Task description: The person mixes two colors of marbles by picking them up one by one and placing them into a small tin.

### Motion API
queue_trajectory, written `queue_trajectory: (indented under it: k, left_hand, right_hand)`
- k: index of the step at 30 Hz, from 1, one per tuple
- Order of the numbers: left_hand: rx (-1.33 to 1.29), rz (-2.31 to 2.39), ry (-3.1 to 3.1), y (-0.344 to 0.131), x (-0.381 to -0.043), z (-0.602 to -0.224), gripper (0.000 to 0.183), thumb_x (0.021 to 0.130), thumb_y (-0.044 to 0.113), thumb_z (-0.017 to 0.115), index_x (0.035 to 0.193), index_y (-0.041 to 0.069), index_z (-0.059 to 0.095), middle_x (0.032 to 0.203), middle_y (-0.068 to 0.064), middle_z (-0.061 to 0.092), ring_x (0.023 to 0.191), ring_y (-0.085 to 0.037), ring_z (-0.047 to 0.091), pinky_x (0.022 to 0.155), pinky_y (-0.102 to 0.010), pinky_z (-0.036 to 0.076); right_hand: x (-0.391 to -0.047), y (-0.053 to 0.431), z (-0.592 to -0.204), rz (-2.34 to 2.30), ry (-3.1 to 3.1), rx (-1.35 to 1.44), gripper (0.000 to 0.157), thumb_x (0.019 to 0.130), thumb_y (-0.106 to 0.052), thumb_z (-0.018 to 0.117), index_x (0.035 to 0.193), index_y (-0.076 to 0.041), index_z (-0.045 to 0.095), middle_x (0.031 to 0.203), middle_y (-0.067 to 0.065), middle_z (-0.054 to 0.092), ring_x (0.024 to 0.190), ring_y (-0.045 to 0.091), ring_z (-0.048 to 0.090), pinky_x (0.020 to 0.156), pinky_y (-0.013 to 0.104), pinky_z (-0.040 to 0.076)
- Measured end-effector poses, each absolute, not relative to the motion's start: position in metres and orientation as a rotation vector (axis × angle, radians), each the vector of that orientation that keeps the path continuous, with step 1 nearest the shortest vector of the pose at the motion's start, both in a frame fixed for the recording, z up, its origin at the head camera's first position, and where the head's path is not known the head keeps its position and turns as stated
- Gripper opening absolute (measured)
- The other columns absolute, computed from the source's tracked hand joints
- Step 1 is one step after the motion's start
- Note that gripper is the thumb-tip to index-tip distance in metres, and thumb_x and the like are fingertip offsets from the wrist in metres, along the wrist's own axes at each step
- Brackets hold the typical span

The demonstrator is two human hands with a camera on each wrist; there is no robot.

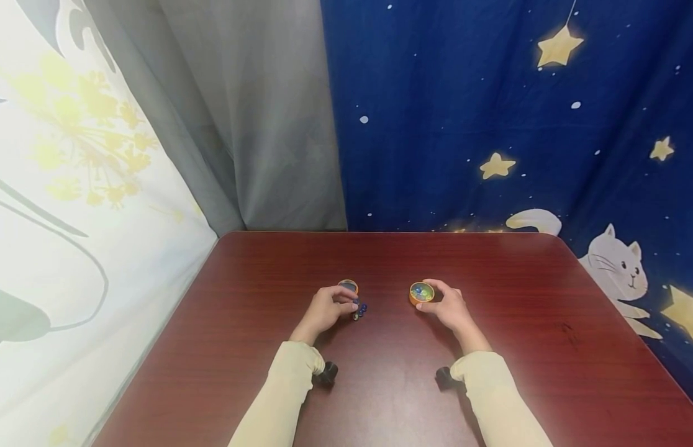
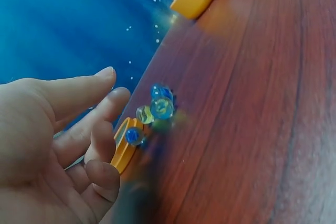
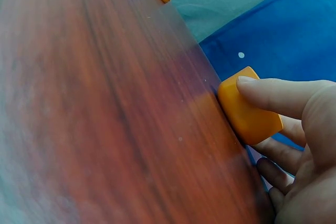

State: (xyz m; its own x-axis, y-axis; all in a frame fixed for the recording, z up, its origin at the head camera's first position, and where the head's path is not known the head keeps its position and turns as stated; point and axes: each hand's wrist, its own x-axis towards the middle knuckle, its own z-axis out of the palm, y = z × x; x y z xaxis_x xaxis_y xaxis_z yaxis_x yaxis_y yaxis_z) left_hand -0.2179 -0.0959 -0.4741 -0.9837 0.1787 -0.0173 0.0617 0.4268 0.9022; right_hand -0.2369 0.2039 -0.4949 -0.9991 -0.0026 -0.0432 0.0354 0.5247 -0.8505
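Observation:
My left hand (image 1: pixel 323 309) is beside a small cluster of several glass marbles (image 2: pixel 161 107), blue and yellow-green, on the table. Its fingers are loosely bent with nothing visible between them. Just behind the marbles lies a shallow orange-rimmed round lid (image 1: pixel 349 285), partly hidden by the fingers in the head view. My right hand (image 1: pixel 451 308) grips a small orange round tub (image 3: pixel 249 111) by its side, thumb in front and fingers behind. Seen from above, the tub stands upright on the table and holds blue and yellow-green marbles (image 1: pixel 421 290).
The dark red wooden table (image 1: pixel 380 385) has rounded far corners. A grey curtain (image 1: pixel 279 124) and a blue star-patterned curtain (image 1: pixel 436 124) hang right behind its far edge. A white patterned cloth (image 1: pixel 45 248) runs along the left side.

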Motion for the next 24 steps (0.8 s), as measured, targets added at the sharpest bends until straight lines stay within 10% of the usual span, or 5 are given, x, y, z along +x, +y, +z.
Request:
queue_trajectory:
  k: [24]
  left_hand:
    - [0.241,1.857,2.369,-0.057,-0.222,-0.470,0.020,0.082,0.005,0.077,0.101,0.002,0.070,0.091,-0.006,0.070,0.073,-0.031,0.066,0.055,-0.029,0.049]
  right_hand:
    - [-0.236,0.205,-0.495,-1.522,2.674,0.046,0.064,0.075,-0.015,0.083,0.133,-0.012,0.056,0.130,0.022,0.048,0.127,0.038,0.031,0.101,0.060,0.028]
